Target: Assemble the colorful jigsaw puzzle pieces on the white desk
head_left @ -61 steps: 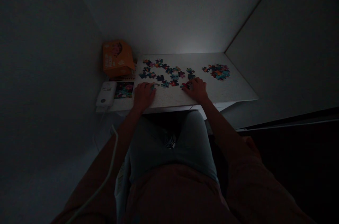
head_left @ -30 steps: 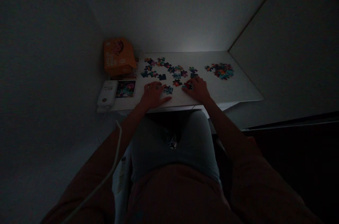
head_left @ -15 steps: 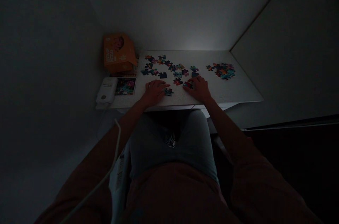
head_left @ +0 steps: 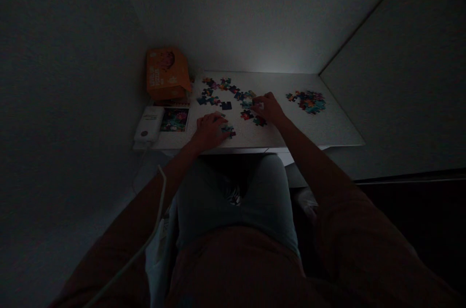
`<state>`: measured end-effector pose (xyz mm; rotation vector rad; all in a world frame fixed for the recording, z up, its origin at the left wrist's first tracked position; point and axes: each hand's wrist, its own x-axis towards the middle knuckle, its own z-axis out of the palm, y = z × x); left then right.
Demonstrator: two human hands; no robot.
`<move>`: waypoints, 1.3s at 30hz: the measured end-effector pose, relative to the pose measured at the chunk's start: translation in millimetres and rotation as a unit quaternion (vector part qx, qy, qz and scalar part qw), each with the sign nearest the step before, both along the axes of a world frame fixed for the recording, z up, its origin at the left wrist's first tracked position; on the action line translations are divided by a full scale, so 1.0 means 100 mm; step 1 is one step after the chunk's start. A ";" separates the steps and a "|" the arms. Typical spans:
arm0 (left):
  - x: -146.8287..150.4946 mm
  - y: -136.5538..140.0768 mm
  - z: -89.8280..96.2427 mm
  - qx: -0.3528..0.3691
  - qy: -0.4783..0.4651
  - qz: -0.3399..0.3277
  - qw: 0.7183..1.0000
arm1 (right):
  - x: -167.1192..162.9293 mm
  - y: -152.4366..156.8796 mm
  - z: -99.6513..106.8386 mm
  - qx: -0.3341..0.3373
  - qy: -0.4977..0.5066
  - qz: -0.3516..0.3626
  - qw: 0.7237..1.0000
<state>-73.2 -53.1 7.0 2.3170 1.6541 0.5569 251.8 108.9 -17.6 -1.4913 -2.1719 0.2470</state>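
Note:
My left hand (head_left: 210, 131) rests near the table's front edge with its fingers apart and bent. Beside its thumb and index finger lies a teal puzzle piece (head_left: 229, 131), partly covered by them. Thumb and fingers of my right hand (head_left: 270, 108) are pinched together over a small puzzle piece (head_left: 256, 104), mostly hidden by the fingertips. Just below it lie a red and dark piece (head_left: 246, 114) and another dark red piece (head_left: 259, 121). A curved chain of puzzle pieces (head_left: 211, 99) spreads over the table's left half.
A pile of loose pieces (head_left: 311, 102) lies on the right of the white table (head_left: 291, 133). At the left stand an orange puzzle box (head_left: 167, 75), a picture card (head_left: 175, 119) and a white device (head_left: 149, 123) with a cable. Walls close in behind; the light is dim.
My right hand has moved up and left, off the dark red piece, and its fingers have closed into a pinch. My left hand has shifted slightly towards the front edge with the teal piece.

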 end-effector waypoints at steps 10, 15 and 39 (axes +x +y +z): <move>-0.07 -0.03 -0.10 0.038 -0.037 -0.026 0.998 | -0.07 0.16 0.02 -0.068 -0.003 0.013 0.998; -0.04 -0.03 -0.08 0.034 -0.036 -0.012 0.999 | -0.13 0.16 0.12 -0.076 -0.004 -0.014 0.997; -0.04 -0.06 0.02 0.010 -0.010 -0.036 0.999 | -0.21 -1.07 -0.11 -0.074 0.217 0.133 0.964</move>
